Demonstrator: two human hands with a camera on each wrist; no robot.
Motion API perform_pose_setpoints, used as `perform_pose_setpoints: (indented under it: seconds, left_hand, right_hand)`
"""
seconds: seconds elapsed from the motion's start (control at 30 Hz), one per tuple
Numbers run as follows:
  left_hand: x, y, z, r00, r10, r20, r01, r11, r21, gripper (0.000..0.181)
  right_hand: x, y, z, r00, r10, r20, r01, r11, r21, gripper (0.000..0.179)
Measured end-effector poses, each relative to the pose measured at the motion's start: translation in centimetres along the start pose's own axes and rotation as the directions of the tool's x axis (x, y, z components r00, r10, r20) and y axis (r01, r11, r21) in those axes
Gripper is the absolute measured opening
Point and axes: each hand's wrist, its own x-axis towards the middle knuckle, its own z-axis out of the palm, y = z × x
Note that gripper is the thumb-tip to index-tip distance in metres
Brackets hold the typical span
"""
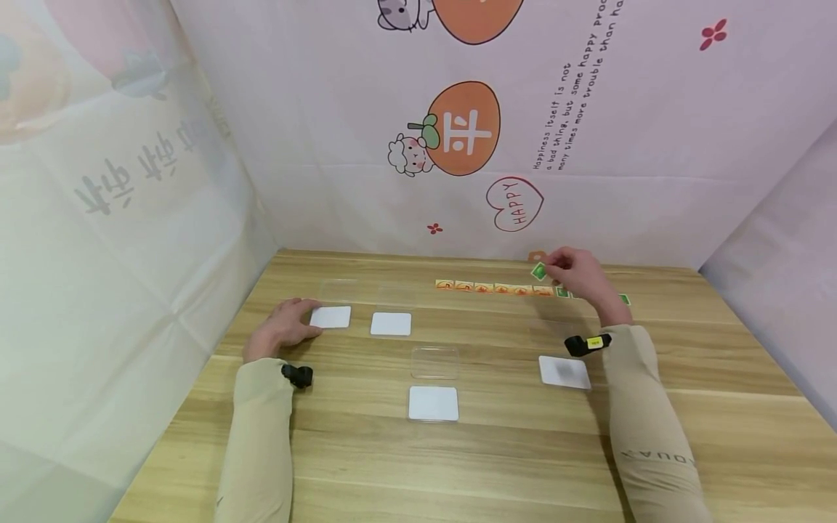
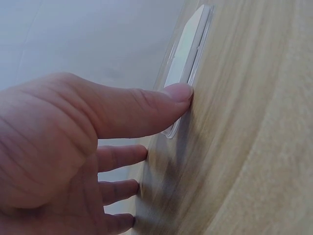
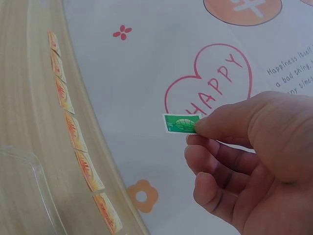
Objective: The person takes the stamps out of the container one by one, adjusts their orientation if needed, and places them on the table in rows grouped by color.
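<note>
My right hand (image 1: pixel 578 272) pinches a green stamp (image 3: pixel 180 123) by one edge, between thumb and forefinger. It has a pale border and a globe-like picture, and hangs above the far part of the table near the row of stamps. At the left, my left hand (image 1: pixel 290 322) rests on the table beside a stack of white cards (image 1: pixel 330 317) in a clear plastic case. In the left wrist view the thumb (image 2: pixel 168 100) touches the case's edge, and the other visible fingertips touch the wood; the forefinger is hidden there.
Orange stamps (image 1: pixel 484 288) lie in a row along the back, with green stamps (image 1: pixel 624 298) continuing right, partly behind my right arm. More white card stacks (image 1: pixel 391 324) (image 1: pixel 434 404) (image 1: pixel 564 371) lie about the table. A clear plastic lid (image 1: pixel 435 362) lies mid-table. A printed cloth (image 1: pixel 353 174) hangs behind.
</note>
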Motion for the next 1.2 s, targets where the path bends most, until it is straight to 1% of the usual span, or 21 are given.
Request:
perform_pose_setpoints:
  seconds: [0.2, 0.43, 0.6, 0.77, 0.87, 0.93, 1.07, 1.2]
  left_hand:
    - [0.0, 0.0, 0.0, 1.0, -0.003, 0.004, 0.003, 1.0, 0.007, 0.058]
    - [0.2, 0.1, 0.3, 1.0, 0.001, 0.005, -0.001, 1.0, 0.005, 0.058]
    - [0.3, 0.1, 0.3, 1.0, 0.0, 0.008, 0.0, 1.0, -0.003, 0.058]
    - [0.1, 0.1, 0.1, 1.0, 0.003, 0.006, -0.003, 1.0, -0.002, 0.058]
    - [0.1, 0.1, 0.1, 1.0, 0.016, 0.0, -0.016, 1.0, -0.005, 0.058]
    - [0.0, -0.1, 0.1, 1.0, 0.026, -0.01, -0.026, 1.0, 0.002, 0.058]
    - [-0.1, -0.3, 0.2, 0.999, 0.032, -0.027, -0.032, 0.999, 0.019, 0.057]
    - [0.1, -0.3, 0.3, 0.999, 0.028, -0.024, -0.028, 1.0, 0.013, 0.057]
  right_hand:
    - [-0.1, 0.4, -0.3, 1.0, 0.022, -0.021, -0.022, 1.0, 0.014, 0.027]
    - [-0.5, 1.2, -1.0, 0.999, 0.016, -0.036, -0.015, 1.0, 0.022, 0.031]
    - [-0.7, 1.1, -1.5, 0.998, 0.043, -0.046, -0.043, 0.999, 0.015, 0.03]
    - [-0.7, 1.0, -1.9, 0.998, 0.035, -0.056, -0.034, 0.999, 0.022, 0.031]
    - [-0.7, 0.9, -2.1, 0.997, 0.041, -0.063, -0.04, 0.999, 0.027, 0.03]
    - [-0.6, 1.0, -2.2, 0.998, 0.044, -0.054, -0.043, 0.999, 0.026, 0.031]
    - [-0.5, 1.4, -2.3, 0.999, 0.025, -0.03, -0.025, 1.0, 0.004, 0.031]
    - [-0.6, 2.2, -2.5, 1.0, 0.009, -0.024, -0.009, 1.0, -0.023, 0.03]
